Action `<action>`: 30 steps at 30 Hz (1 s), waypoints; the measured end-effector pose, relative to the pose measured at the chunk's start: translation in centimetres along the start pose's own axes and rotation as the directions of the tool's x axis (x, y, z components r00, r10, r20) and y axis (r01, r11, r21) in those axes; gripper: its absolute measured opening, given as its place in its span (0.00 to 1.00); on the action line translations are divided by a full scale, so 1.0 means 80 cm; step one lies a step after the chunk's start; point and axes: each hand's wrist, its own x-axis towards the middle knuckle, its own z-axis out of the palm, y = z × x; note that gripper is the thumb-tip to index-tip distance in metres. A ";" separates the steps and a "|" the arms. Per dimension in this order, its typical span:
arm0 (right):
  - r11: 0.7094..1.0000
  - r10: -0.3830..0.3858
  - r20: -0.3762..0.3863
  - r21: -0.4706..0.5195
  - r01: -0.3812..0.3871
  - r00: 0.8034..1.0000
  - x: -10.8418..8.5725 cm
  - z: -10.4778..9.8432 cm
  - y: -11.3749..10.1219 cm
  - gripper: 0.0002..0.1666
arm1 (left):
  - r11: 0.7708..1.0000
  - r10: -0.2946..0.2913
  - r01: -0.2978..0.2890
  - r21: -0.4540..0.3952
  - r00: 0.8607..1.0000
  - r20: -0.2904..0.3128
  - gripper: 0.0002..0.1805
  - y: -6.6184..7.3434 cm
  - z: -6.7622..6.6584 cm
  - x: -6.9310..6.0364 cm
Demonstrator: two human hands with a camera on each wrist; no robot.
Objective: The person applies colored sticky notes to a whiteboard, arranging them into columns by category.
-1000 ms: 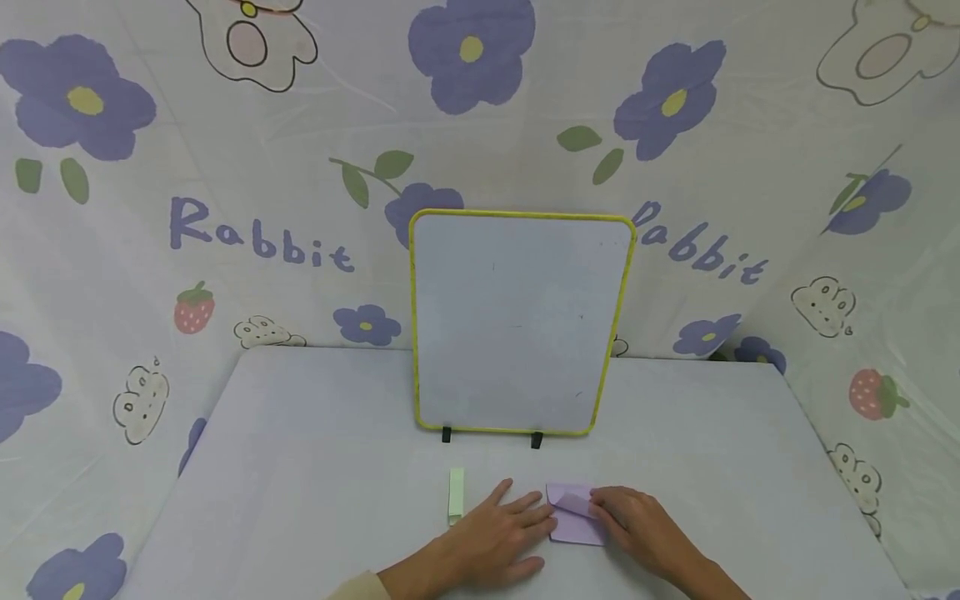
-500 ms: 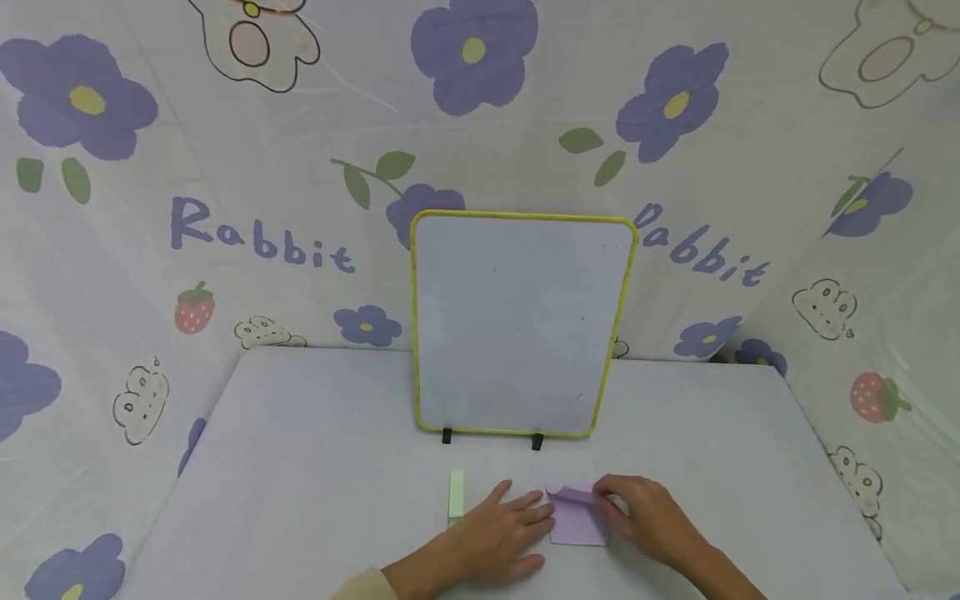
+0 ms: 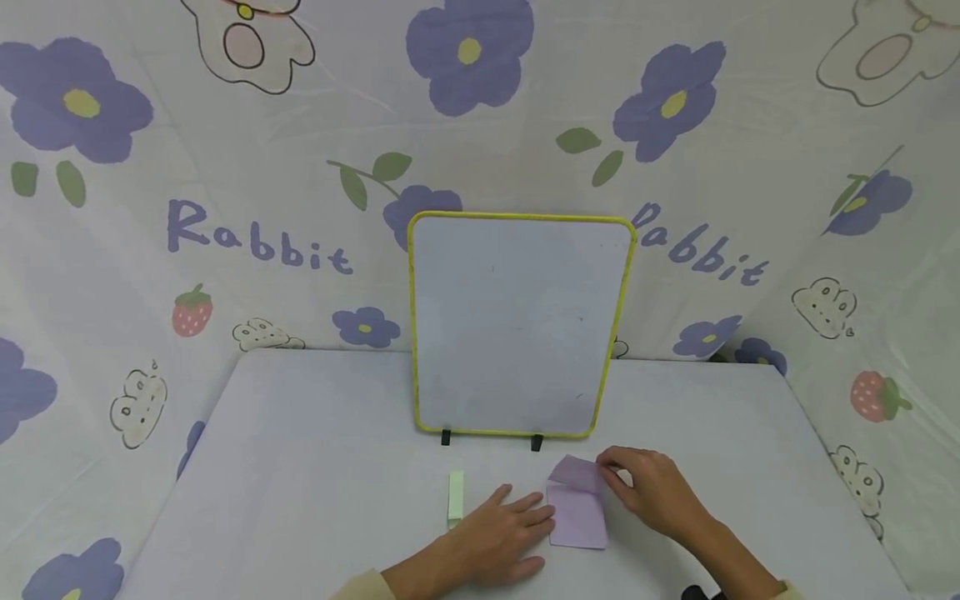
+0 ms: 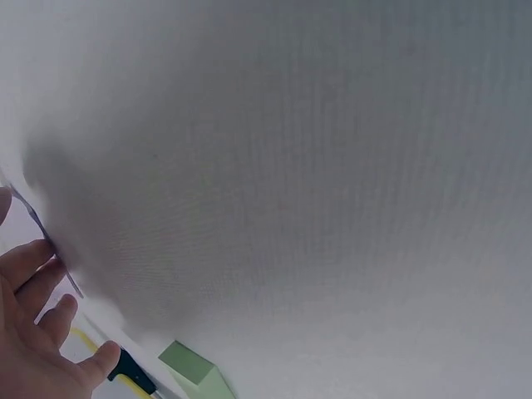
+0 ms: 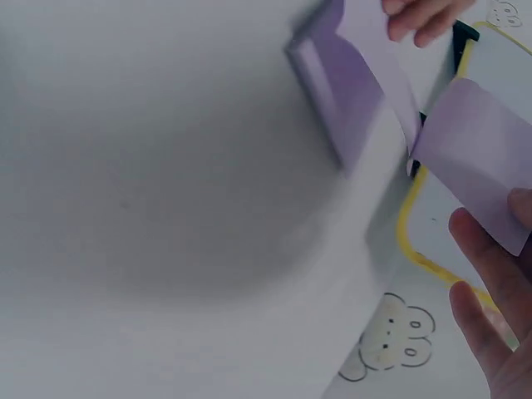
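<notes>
A pad of purple sticky notes (image 3: 577,521) lies flat on the table, in front of the whiteboard. My right hand (image 3: 648,492) pinches the right edge of a purple sheet (image 3: 577,473) between thumb and forefinger. In the right wrist view this sheet (image 5: 478,154) is lifted and bent, with part of it still close above the pad (image 5: 332,91). My left hand (image 3: 506,533) lies spread beside the pad, fingertips touching its left edge; it shows at the lower left of the left wrist view. A pale green sticky-note block (image 3: 456,497) stands left of it.
A whiteboard (image 3: 517,325) with a yellow frame stands upright behind the pad on black feet (image 3: 536,442). The white table (image 3: 315,467) is backed by a flower-and-rabbit patterned cloth (image 3: 517,150). A dark object (image 3: 697,592) shows beneath the right forearm.
My right hand has moved up and away from me, drawing the pinched sheet off most of the pad, whose face now shows. The left hand has stayed in place.
</notes>
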 end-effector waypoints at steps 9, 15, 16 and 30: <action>0.995 -0.070 -0.141 -0.081 0.059 0.988 0.035 -0.022 -0.006 0.08 | 1.000 0.008 -0.008 0.004 1.000 0.008 0.29 0.001 -0.001 0.000; 0.981 -0.158 -0.326 -0.159 0.111 0.932 0.063 -0.040 -0.011 0.13 | 1.000 0.010 -0.010 0.010 1.000 0.000 0.29 0.000 0.000 0.000; 0.978 -0.175 -0.358 -0.170 0.120 0.917 0.067 -0.043 -0.013 0.13 | 1.000 0.009 -0.009 0.010 1.000 0.001 0.29 0.000 0.000 -0.001; 0.920 -0.362 -0.580 -0.348 0.181 0.729 0.126 -0.073 -0.040 0.14 | 1.000 0.012 -0.012 0.002 1.000 0.007 0.29 0.000 0.001 0.000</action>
